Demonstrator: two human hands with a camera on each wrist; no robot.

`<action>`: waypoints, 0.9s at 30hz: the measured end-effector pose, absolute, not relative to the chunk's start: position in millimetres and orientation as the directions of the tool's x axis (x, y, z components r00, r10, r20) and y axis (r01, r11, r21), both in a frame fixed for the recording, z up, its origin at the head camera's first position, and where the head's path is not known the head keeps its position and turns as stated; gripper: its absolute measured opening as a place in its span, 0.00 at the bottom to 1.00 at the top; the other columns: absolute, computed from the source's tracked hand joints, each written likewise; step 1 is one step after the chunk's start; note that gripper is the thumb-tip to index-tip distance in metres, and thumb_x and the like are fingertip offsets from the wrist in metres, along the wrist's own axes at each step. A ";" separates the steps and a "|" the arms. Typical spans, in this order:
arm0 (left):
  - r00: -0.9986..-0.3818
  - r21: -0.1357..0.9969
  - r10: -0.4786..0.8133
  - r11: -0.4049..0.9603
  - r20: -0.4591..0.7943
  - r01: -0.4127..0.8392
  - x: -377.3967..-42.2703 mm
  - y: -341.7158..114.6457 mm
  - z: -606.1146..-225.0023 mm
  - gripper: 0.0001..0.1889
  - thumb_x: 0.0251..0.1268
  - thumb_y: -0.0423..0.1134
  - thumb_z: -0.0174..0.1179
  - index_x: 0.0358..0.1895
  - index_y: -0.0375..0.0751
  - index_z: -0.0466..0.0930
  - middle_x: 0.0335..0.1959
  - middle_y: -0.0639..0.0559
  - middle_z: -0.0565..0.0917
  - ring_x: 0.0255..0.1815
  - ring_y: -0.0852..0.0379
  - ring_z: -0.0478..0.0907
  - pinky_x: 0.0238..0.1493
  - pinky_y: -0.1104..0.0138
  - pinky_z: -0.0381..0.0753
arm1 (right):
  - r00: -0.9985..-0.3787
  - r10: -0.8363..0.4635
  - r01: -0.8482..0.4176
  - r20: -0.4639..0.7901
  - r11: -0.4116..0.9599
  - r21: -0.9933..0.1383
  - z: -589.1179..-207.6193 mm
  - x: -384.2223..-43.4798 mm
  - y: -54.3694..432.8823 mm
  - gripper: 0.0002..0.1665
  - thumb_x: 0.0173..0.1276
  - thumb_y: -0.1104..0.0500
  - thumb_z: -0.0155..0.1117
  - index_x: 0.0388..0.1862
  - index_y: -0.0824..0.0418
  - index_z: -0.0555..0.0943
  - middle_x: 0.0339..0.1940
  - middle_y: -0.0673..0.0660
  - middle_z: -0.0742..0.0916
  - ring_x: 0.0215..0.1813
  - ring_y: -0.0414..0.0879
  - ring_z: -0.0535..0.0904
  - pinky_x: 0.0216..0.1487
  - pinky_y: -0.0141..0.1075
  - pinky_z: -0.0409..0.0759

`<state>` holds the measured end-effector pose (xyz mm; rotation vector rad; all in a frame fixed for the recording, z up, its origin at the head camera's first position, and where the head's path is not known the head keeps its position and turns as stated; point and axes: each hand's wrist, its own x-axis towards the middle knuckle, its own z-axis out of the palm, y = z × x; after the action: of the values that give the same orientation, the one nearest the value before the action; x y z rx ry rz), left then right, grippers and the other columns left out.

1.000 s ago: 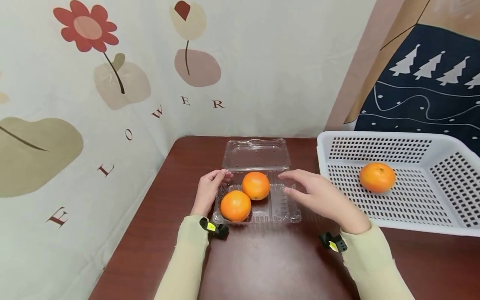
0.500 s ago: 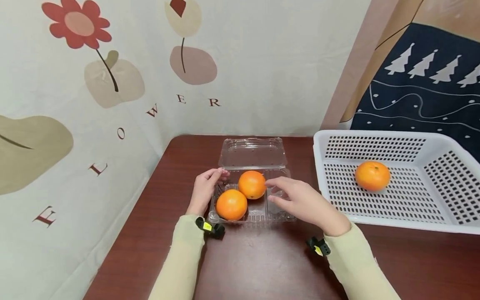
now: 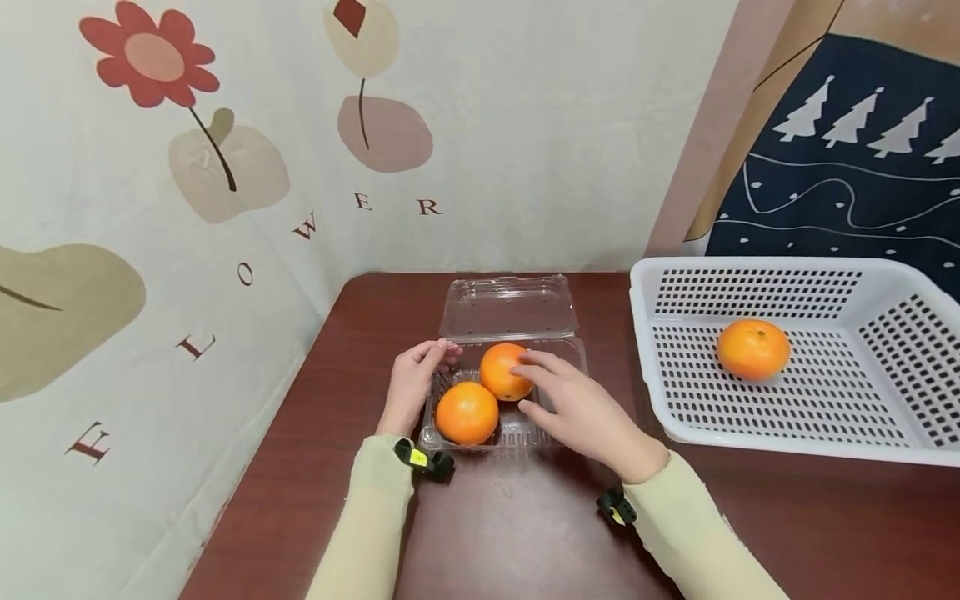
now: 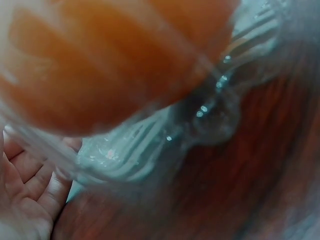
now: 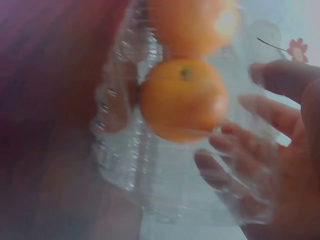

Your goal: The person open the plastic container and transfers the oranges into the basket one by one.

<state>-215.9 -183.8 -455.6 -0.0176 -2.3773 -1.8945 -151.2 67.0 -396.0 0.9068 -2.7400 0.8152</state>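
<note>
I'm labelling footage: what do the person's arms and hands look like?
Pale yellow-green left sleeve and right sleeve, plain; black left wristband and right wristband, each with a yellow patch. The left hand and right hand are ungloved.

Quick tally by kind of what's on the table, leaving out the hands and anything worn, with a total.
Orange fruits: 3
Clear plastic box, lid included: 1
White basket: 1
Total: 5

1. On the table point(image 3: 510, 533): clamshell tray point(image 3: 517, 431), lid point(image 3: 510, 308) behind.
2. In the tray: front orange point(image 3: 467, 413) at left, rear orange point(image 3: 500, 372) behind it, rightward.
3. Right of the tray: basket point(image 3: 795, 444), third orange point(image 3: 753, 350) inside.
</note>
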 end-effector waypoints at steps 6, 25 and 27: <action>-0.994 0.969 -0.050 0.231 0.098 0.084 -214.1 -183.4 -455.9 0.18 0.62 0.53 0.51 0.38 0.43 0.82 0.35 0.50 0.83 0.37 0.54 0.78 0.40 0.63 0.77 | -0.816 -0.458 -0.577 0.352 0.674 -0.462 -406.0 -152.7 62.2 0.25 0.59 0.52 0.61 0.56 0.53 0.73 0.63 0.52 0.68 0.61 0.46 0.65 0.56 0.42 0.68; -0.997 0.975 -0.047 0.213 0.068 0.056 -205.9 -180.3 -439.0 0.16 0.64 0.46 0.51 0.40 0.36 0.81 0.37 0.42 0.82 0.38 0.48 0.78 0.42 0.58 0.76 | -0.789 -0.523 -0.613 0.321 0.700 -0.366 -411.0 -152.9 57.3 0.30 0.58 0.49 0.61 0.60 0.52 0.69 0.66 0.54 0.64 0.64 0.46 0.59 0.57 0.43 0.68; -0.996 0.973 -0.050 0.224 0.068 0.056 -202.4 -178.2 -433.2 0.16 0.65 0.44 0.51 0.40 0.34 0.81 0.38 0.41 0.82 0.39 0.47 0.78 0.43 0.57 0.76 | -0.787 -0.534 -0.616 0.309 0.700 -0.361 -410.2 -152.9 56.4 0.31 0.58 0.49 0.61 0.61 0.52 0.68 0.67 0.54 0.63 0.65 0.47 0.59 0.57 0.42 0.68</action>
<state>-202.4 -178.2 -433.2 -0.0057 -2.3905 -1.9054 -152.9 56.4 -410.2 0.9310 -2.7273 0.6770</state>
